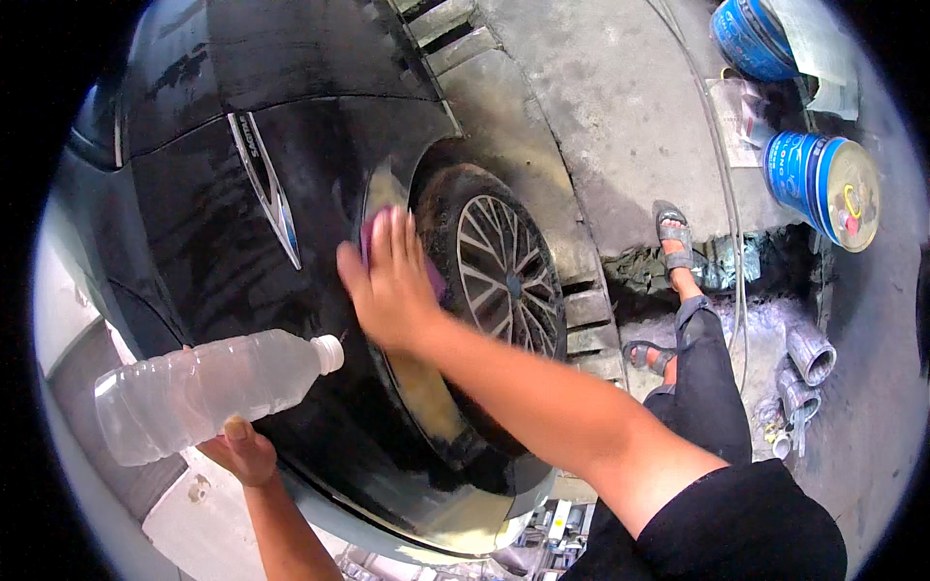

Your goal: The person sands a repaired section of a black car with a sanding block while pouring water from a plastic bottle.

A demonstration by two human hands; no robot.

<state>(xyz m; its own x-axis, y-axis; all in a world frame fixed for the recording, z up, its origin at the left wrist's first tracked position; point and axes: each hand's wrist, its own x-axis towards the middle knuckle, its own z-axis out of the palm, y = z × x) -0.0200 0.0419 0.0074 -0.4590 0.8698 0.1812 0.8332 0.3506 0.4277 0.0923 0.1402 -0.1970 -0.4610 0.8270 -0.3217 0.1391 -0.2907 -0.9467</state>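
Observation:
My left hand [242, 451] grips a clear plastic bottle [208, 392], which lies almost level with its white cap [328, 354] toward the car. Clear liquid seems to be in it. My right hand [392, 276] presses a purple pad [433, 282] flat against the wheel-arch edge of a black car fender [291, 320]. Most of the pad is hidden under my palm and fingers. Beige filler patches [423, 392] show on the arch above and below my hand. Right beside it is the wheel [511, 281], with silver spokes.
A silver trim piece [266, 194] sits on the fender. Blue buckets [799, 179] stand at the far right, near a hose [722, 165] along the concrete floor. Metal cans [810, 353] lie near my sandaled feet [673, 237]. Slotted drain covers [588, 308] run beside the wheel.

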